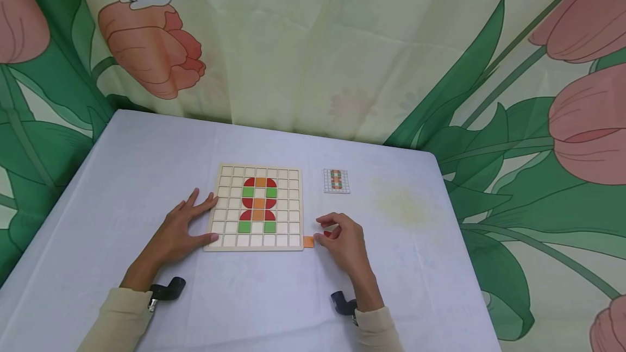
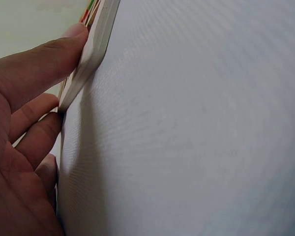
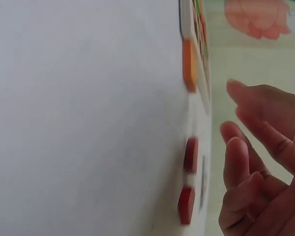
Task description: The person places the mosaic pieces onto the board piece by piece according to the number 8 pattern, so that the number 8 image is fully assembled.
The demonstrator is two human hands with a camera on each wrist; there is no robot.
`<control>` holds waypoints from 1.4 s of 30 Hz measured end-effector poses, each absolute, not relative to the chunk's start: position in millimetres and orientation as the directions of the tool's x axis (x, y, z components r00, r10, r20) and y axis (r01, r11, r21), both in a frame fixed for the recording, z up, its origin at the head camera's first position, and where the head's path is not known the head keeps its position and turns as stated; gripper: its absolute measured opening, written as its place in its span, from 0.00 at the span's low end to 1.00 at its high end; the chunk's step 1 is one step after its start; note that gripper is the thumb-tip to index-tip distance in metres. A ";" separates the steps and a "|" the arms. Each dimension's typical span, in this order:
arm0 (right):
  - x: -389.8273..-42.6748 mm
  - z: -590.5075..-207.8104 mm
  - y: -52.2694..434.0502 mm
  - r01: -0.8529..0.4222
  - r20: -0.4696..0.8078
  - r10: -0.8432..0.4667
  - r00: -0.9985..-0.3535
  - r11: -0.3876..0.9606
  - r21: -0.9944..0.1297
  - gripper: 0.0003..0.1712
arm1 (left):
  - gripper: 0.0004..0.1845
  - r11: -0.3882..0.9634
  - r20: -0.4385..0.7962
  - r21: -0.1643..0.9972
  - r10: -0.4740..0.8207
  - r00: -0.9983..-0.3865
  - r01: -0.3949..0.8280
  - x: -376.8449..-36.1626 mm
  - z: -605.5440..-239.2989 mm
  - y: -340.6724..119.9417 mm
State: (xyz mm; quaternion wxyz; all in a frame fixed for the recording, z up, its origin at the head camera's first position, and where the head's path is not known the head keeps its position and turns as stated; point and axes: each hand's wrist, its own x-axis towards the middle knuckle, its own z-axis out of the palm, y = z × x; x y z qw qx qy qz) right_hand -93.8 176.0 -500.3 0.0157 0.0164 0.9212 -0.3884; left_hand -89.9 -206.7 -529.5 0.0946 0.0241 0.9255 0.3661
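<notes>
A wooden grid board (image 1: pixel 256 208) lies on the white table, with red, orange and green tiles set in its middle columns. My left hand (image 1: pixel 198 220) lies flat beside the board's left edge, its thumb (image 2: pixel 49 54) pressed against the rim (image 2: pixel 96 44). My right hand (image 1: pixel 329 231) hovers by the board's lower right corner with fingers loosely curled above two red tiles (image 3: pixel 191 155) on the cloth. In the right wrist view a gap shows between the fingers (image 3: pixel 236 157) and the tiles. An orange tile (image 1: pixel 308 241) lies against the board's corner.
A small pattern card (image 1: pixel 336 181) lies to the right of the board. A floral curtain (image 1: pixel 342 42) hangs close behind the table. The table's right edge (image 1: pixel 455 221) runs past a faint yellow stain.
</notes>
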 end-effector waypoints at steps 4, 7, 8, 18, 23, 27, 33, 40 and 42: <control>-91.6 -503.8 187.6 0.094 -0.053 0.079 -0.996 0.751 -0.653 0.20 | 0.53 0.731 -0.162 0.682 0.113 -0.980 -0.028 -90.0 -529.5 -207.2; -90.2 -504.5 191.7 0.133 -0.066 0.117 -0.991 0.799 -0.586 0.20 | 0.53 0.730 -0.159 0.683 0.116 -0.980 -0.025 -90.2 -529.7 -207.6; -89.9 -504.1 192.3 0.146 -0.071 0.128 -0.989 0.811 -0.567 0.20 | 0.53 0.730 -0.157 0.683 0.117 -0.981 -0.022 -90.1 -529.8 -207.7; -89.5 -502.7 191.6 0.136 -0.079 0.111 -0.991 0.840 -0.525 0.13 | 0.53 0.727 -0.132 0.687 0.123 -0.984 -0.001 -89.6 -532.0 -208.4; -88.1 -503.3 186.4 0.072 -0.052 0.051 -0.997 0.824 -0.562 0.13 | 0.52 0.723 -0.129 0.691 0.124 -0.984 0.001 -89.3 -531.8 -208.7; -87.3 -498.8 178.3 0.045 -0.025 0.038 -0.999 0.795 -0.604 0.12 | 0.52 0.720 -0.134 0.694 0.126 -0.983 -0.002 -89.4 -531.5 -208.4; -88.4 -494.2 158.7 0.046 -0.046 0.019 -0.999 0.698 -0.714 0.10 | 0.53 0.722 -0.144 0.692 0.120 -0.982 -0.013 -89.8 -531.7 -208.0; -90.6 -489.1 126.3 0.029 -0.086 -0.065 -0.994 0.607 -0.794 0.08 | 0.53 0.729 -0.160 0.684 0.111 -0.981 -0.029 -89.6 -530.0 -206.6; -89.7 -488.2 115.5 0.023 -0.098 -0.094 -0.991 0.594 -0.804 0.07 | 0.53 0.732 -0.162 0.680 0.109 -0.981 -0.031 -89.7 -530.1 -205.9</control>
